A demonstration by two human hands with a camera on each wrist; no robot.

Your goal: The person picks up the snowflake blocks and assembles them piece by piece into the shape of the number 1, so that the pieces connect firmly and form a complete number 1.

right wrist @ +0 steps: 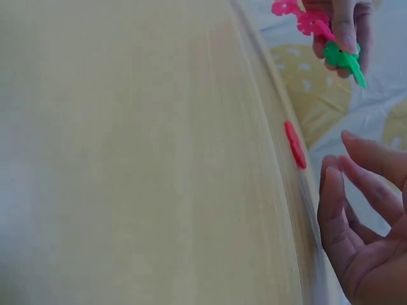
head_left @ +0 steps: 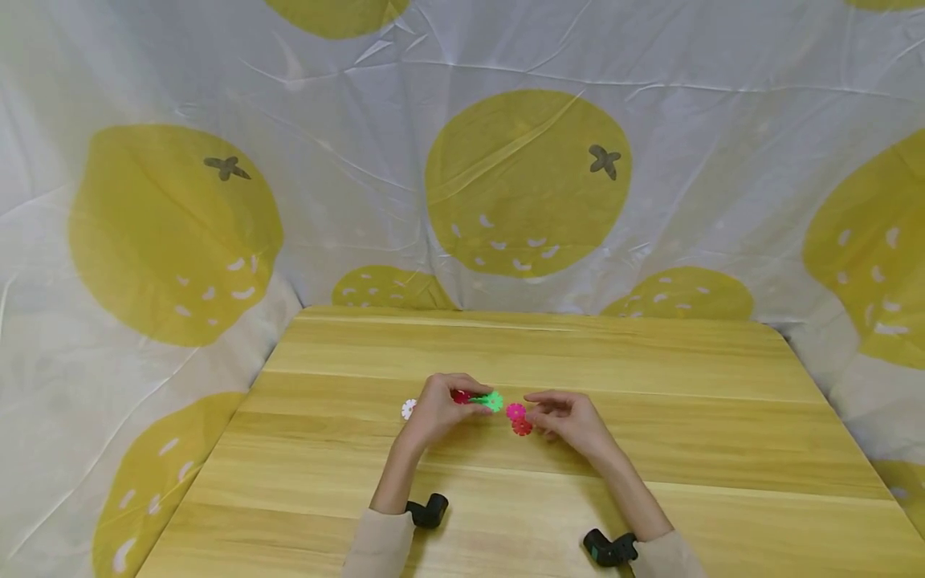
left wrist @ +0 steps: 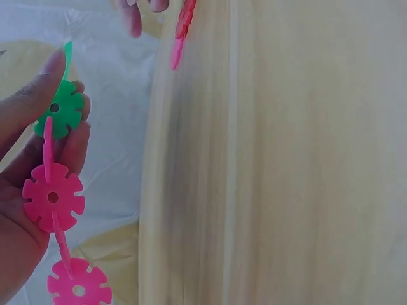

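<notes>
My left hand (head_left: 441,405) pinches a green notched plastic disc (left wrist: 63,109) between thumb and fingers. Slotted into it is a chain of pink notched discs (left wrist: 53,197), hanging along the palm in the left wrist view. A second green disc (head_left: 494,401) sticks out past the fingertips toward the right. My right hand (head_left: 574,421) hovers beside a pink disc (head_left: 515,412) and a red disc (head_left: 522,427). In the right wrist view, its fingers are loosely bent with nothing between them, and the red piece (right wrist: 295,145) lies apart from them.
A white notched disc (head_left: 409,409) shows left of the left hand; whether it joins the chain I cannot tell. The wooden table (head_left: 325,474) runs back to a cloth (head_left: 347,177) printed with yellow fruit. Black wrist cameras (head_left: 610,548) sit on both forearms.
</notes>
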